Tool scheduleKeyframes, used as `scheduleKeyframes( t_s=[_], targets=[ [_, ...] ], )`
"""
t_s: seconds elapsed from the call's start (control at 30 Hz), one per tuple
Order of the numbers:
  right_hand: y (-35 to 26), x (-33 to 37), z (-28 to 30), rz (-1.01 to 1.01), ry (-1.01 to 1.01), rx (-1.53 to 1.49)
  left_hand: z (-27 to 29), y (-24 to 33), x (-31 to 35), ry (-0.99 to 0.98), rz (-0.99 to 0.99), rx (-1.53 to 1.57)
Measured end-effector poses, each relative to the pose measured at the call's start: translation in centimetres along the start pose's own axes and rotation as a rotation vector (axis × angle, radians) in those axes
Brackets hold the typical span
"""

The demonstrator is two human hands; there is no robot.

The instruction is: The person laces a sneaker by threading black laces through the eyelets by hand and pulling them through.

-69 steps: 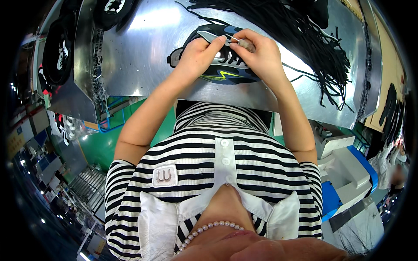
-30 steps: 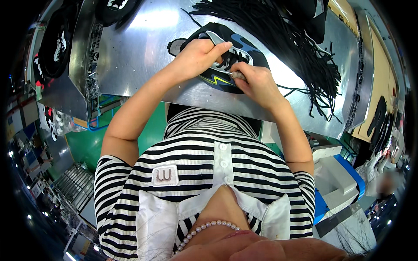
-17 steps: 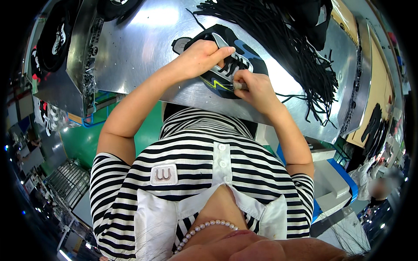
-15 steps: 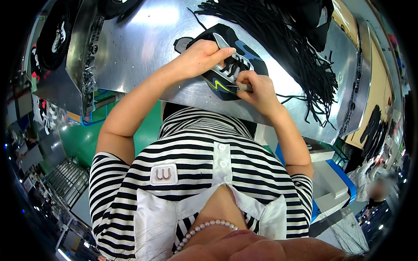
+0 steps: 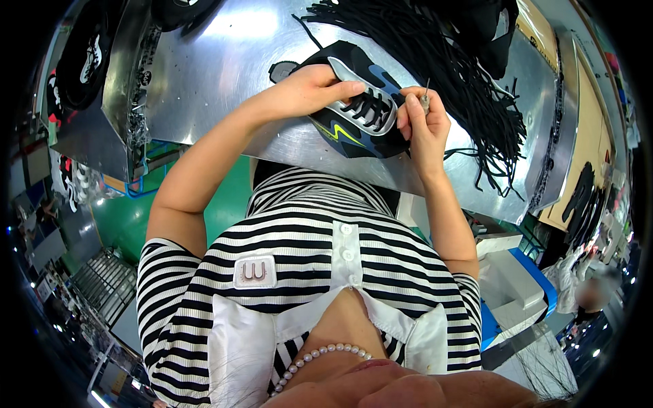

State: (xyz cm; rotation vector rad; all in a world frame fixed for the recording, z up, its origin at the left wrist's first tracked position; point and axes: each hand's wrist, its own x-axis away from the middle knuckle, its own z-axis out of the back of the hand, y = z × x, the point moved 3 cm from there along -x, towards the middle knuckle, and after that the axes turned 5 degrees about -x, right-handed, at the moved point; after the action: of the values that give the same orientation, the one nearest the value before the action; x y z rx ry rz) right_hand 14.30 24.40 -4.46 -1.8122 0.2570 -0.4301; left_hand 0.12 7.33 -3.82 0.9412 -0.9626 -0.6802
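A shoe upper [image 5: 345,141] in black and grey-blue, with a yellow zigzag mark on its near side, lies on the metal table [image 5: 218,95]. Black shoelaces [image 5: 371,112] cross its pale-edged throat. My left hand [image 5: 311,94] is closed on the upper around the collar, thumb on top and the other fingers mostly hidden. Beside the toe end, my right hand [image 5: 427,130] pinches a small awl [image 5: 425,102] with a thin metal spike pointing up and away from me. The spike is clear of the upper.
A thick bundle of loose black laces [image 5: 469,102] spreads along the far right of the table. Black shoe parts [image 5: 85,58] are at the far left. A blue and white machine [image 5: 520,292] stands at my right. Another person [image 5: 592,296] is farther off.
My right hand has moved right and away from me, from the near side of the laces to past the toe, with the awl now turned upward. My left hand keeps its hold.
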Motion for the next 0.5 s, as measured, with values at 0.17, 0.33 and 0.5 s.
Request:
scheduleKeyframes(
  t_s=[0.17,0.33,0.5],
  targets=[
    [0.4,-0.1,-0.1,0.065,0.021,-0.006,0.1,0.6,0.5,-0.014,-0.004,0.213],
    [0.7,0.0,-0.1,0.098,-0.019,0.047,0.0,0.5,-0.2,0.105,0.096,0.157],
    [0.5,0.3,-0.3,0.087,-0.038,0.119,-0.3,-0.5,-1.0,0.421,0.003,-0.043]
  ],
)
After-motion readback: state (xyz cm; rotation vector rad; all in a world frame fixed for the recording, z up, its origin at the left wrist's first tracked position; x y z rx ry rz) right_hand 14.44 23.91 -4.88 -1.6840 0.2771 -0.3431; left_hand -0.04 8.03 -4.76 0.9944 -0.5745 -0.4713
